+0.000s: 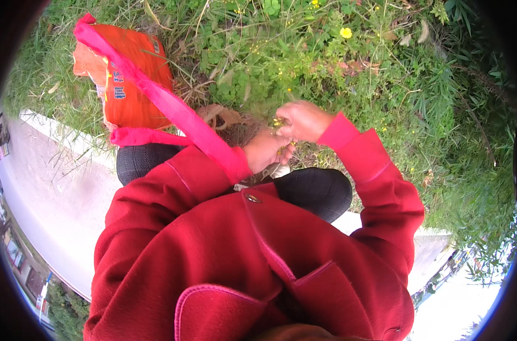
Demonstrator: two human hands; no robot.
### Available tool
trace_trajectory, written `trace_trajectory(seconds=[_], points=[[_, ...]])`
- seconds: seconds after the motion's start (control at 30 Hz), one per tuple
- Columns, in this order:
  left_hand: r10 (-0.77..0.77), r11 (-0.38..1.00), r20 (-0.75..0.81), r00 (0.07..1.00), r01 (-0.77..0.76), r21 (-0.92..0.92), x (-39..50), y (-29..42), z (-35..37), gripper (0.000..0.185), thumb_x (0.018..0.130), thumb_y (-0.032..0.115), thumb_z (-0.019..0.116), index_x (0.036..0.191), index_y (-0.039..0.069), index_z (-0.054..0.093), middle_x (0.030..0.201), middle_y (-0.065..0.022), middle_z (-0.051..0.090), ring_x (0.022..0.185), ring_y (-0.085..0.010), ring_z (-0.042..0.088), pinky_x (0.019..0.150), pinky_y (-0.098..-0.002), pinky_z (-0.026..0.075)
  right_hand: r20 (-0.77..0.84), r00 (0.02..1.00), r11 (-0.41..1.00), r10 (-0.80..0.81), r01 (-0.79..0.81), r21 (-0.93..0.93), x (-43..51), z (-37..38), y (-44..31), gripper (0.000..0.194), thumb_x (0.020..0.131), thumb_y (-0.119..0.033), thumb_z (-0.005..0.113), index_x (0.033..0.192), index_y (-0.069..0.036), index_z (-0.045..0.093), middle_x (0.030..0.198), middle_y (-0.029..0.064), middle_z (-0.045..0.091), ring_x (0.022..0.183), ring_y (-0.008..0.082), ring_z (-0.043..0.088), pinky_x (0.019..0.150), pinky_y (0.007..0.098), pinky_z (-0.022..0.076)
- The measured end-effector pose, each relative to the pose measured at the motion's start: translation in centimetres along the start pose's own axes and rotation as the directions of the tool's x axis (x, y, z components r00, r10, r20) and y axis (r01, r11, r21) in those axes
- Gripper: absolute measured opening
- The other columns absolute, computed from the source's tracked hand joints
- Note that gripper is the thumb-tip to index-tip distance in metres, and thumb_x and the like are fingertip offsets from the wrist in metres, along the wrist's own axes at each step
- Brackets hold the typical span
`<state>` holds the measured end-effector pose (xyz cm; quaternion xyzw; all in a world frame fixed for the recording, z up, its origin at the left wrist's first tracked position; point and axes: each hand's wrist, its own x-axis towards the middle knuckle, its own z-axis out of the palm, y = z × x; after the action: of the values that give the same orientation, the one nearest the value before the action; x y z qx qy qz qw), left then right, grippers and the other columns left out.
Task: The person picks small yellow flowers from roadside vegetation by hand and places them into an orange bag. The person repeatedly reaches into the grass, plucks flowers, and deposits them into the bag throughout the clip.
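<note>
My left hand (266, 150) is curled, palm partly up, around small yellow flower heads (280, 150). Against its fingers rests my right hand (303, 121), its fingertips bent together beside more of the small yellow flowers (278, 122). Whether the right fingers grip a flower is blurred. A bright pink fabric strap (169, 106) loops over my left wrist and runs up to the left, across an orange bag (135, 81) that bears writing. The bag lies on the grass to the left of my hands.
Grass and low leafy weeds (258, 51) with scattered yellow flowers spread in front of me. A larger yellow flower (345, 33) stands at the upper right. Dense leafy stems (433, 98) grow on the right. A pale curb (66, 136) borders pavement behind me. My bent knees flank the hands.
</note>
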<state>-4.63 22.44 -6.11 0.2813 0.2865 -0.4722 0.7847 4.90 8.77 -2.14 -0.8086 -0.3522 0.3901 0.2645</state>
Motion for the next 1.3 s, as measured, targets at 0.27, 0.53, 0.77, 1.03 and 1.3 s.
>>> trace_trajectory(seconds=[0.27, 0.53, 0.77, 1.03, 1.3], points=[[0.029, 1.000, 0.107, 0.994, -0.030, 0.004, 0.0, -0.2, 0.0, 0.015, 0.091, 0.023, 0.050, 0.094, 0.008, 0.054, 0.076, -0.0024, 0.058, 0.061, -0.0117, 0.055, 0.052, -0.0262, 0.044, -0.225, 0.974, 0.897, 0.023, -0.120, -0.426, -2.1, 1.2, -4.5, 0.023, 0.074, -0.020, 0.064, 0.079, -0.005, 0.047, 0.069, 0.0125, 0.056, 0.058, 0.0283, 0.060, 0.045, 0.0366, 0.0471], [0.153, 0.982, 0.134, 0.979, -0.166, 0.095, -1.6, -1.4, 1.3, 0.017, 0.091, 0.021, 0.046, 0.099, 0.010, 0.055, 0.074, 0.0012, 0.056, 0.061, -0.0095, 0.052, 0.050, -0.0238, 0.042, -0.377, 0.922, 0.867, -0.091, -0.112, -0.485, -4.1, 3.0, -7.9, 0.014, 0.069, -0.012, 0.059, 0.074, -0.007, 0.047, 0.068, 0.0095, 0.052, 0.058, 0.0228, 0.060, 0.043, 0.0338, 0.0467], [-0.067, 0.998, -0.071, 0.995, 0.065, -0.025, -1.0, -1.8, 0.3, 0.014, 0.089, 0.013, 0.052, 0.094, 0.002, 0.058, 0.080, -0.0077, 0.061, 0.067, -0.0156, 0.058, 0.057, -0.0296, 0.048, -0.414, 0.902, 0.952, -0.121, -0.013, -0.307, -6.6, 4.4, -10.3, 0.007, 0.072, -0.005, 0.055, 0.073, -0.006, 0.049, 0.073, 0.0112, 0.056, 0.061, 0.0225, 0.060, 0.047, 0.0326, 0.0481], [-0.056, 0.998, 0.107, 0.993, 0.059, -0.029, -2.6, -1.4, 1.3, 0.018, 0.091, 0.019, 0.052, 0.094, 0.002, 0.054, 0.074, -0.0038, 0.052, 0.060, -0.0134, 0.049, 0.051, -0.0268, 0.042, -0.267, 0.748, 0.367, 0.607, 0.033, 0.930, -10.2, 2.7, -2.0, 0.023, 0.094, -0.022, 0.045, 0.093, -0.002, 0.055, 0.063, -0.0002, 0.049, 0.044, 0.0083, 0.044, 0.041, 0.0206, 0.0393], [-0.122, 0.992, 0.100, 0.988, 0.121, 0.019, -3.2, -0.8, 2.0, 0.021, 0.093, 0.025, 0.048, 0.095, 0.005, 0.049, 0.073, -0.0026, 0.047, 0.061, -0.0132, 0.048, 0.052, -0.0258, 0.039, -0.160, 0.710, 0.093, 0.686, 0.132, 0.987, -9.5, 3.2, 1.8, 0.033, 0.092, -0.031, 0.048, 0.098, 0.001, 0.054, 0.078, 0.0035, 0.053, 0.063, 0.0110, 0.052, 0.053, 0.0252, 0.0489]])
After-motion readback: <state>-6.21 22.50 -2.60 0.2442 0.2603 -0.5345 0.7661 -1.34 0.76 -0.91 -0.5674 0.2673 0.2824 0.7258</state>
